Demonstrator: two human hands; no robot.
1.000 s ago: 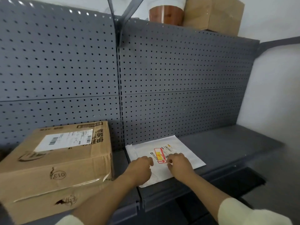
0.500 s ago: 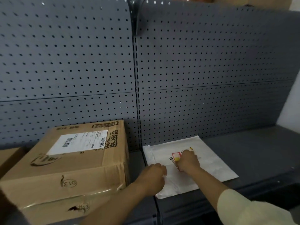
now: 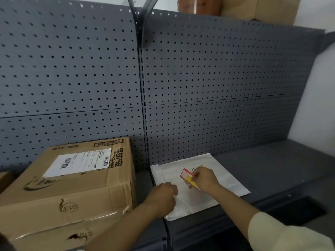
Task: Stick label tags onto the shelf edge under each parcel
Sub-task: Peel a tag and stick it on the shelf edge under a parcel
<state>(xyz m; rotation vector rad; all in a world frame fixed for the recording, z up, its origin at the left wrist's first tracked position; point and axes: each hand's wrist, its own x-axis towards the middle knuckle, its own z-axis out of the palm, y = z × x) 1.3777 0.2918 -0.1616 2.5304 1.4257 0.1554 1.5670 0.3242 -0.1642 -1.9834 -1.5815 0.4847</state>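
change: a second ago both hands sat close together on the label tag (image 3: pixel 188 179), which lay flat on the white mailer (image 3: pixel 226 174). The hands are apart now and the tag's left corner is up, tilted off the film.
right hand (image 3: pixel 205 179): fingers (image 3: pixel 195 173) clamped on the tag's right edge, thumb and forefinger pinching it. It has stayed on the tag throughout.
left hand (image 3: pixel 162 195): pulled back to the mailer's front-left part, fingers curled together, knuckles resting on the film. Can't tell whether it pinches the film or just presses.
tag location: still over the mailer, partly lifted. How much is still stuck is hidden by the right hand.
mailer: flat on the shelf (image 3: pixel 272 165), front corner overhanging near the shelf edge (image 3: pixel 199 227), film wrinkled beside the left hand.
cardboard box (image 3: pixel 72 187): left bay, marked 013, just beside the mailer, untouched.
shelf edge status: no tag visible on it under the mailer.
meaning: likely mid-peel, with the left hand bracing the mailer. Sticking step not started.
next: probably finish the peel, then bring the tag down to the edge below the mailer.
risk: thin tag may curl or tear, and the mailer may slide.
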